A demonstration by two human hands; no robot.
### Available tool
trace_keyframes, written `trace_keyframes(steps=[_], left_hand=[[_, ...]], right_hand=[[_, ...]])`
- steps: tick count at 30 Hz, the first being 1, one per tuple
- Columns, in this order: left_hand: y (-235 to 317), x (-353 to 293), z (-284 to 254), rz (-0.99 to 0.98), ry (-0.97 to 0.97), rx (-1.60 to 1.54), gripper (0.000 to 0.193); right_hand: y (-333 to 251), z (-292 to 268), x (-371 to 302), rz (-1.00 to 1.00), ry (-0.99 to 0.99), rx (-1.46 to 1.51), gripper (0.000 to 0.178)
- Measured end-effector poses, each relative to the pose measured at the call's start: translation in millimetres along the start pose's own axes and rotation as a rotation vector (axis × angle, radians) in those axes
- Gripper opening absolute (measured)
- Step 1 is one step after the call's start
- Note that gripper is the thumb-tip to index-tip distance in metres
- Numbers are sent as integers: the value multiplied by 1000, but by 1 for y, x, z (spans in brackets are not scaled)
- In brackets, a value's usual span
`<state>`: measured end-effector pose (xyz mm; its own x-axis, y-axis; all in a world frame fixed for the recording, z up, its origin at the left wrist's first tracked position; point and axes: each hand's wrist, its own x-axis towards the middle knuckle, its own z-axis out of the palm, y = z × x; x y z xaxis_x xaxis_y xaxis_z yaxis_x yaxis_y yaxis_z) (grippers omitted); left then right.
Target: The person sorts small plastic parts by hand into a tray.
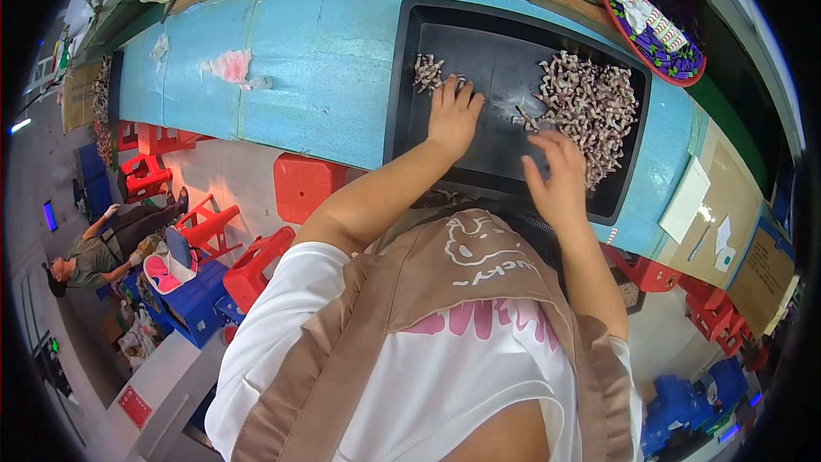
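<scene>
A black rectangular tray (pixel 505 150) lies on the table in front of me. A big heap of small brown-and-white knobbly pieces (pixel 594 107) covers its right side; their exact kind is too small to make out. In the far left corner sits a little cluster of the same pieces (pixel 428 74). My left hand (pixel 453 120) lies palm down beside that cluster, fingers spread, with a few pieces by the fingertips. At the near left edge of the heap, my right hand (pixel 560 173) hovers with thumb and fingers apart, and a few loose pieces (pixel 525 118) lie just beyond it.
A blue-topped table (pixel 333 77) carries the tray, with a pink-and-white crumpled scrap (pixel 231 66) at left. A red-rimmed basket (pixel 658 43) of purple and white items stands at the far right. Red stools (pixel 308 188) stand below the table. Another person (pixel 98 248) is at far left.
</scene>
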<state>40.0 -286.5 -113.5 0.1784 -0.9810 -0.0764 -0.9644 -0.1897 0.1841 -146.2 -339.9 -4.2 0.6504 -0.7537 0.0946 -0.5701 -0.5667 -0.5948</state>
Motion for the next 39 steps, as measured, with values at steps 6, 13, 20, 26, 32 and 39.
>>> trace_keyframes(steps=[6,13,20,26,32,39], left_hand=[[-36,11,3,21,151,-115,34],[-31,6,-25,-173,403,-553,49],[-34,-10,-18,-316,141,-659,42],[-31,-18,-8,-175,-10,-228,36],[-21,-18,-15,-186,129,-431,22],[52,-7,-76,141,-230,-1119,40]], right_hand=[[-7,21,-14,36,-121,123,27],[7,24,-13,119,-117,217,25],[16,35,-13,238,-201,401,24],[16,34,-15,299,-251,430,24],[20,34,-17,327,-267,429,26],[22,46,-26,271,-484,256,32]])
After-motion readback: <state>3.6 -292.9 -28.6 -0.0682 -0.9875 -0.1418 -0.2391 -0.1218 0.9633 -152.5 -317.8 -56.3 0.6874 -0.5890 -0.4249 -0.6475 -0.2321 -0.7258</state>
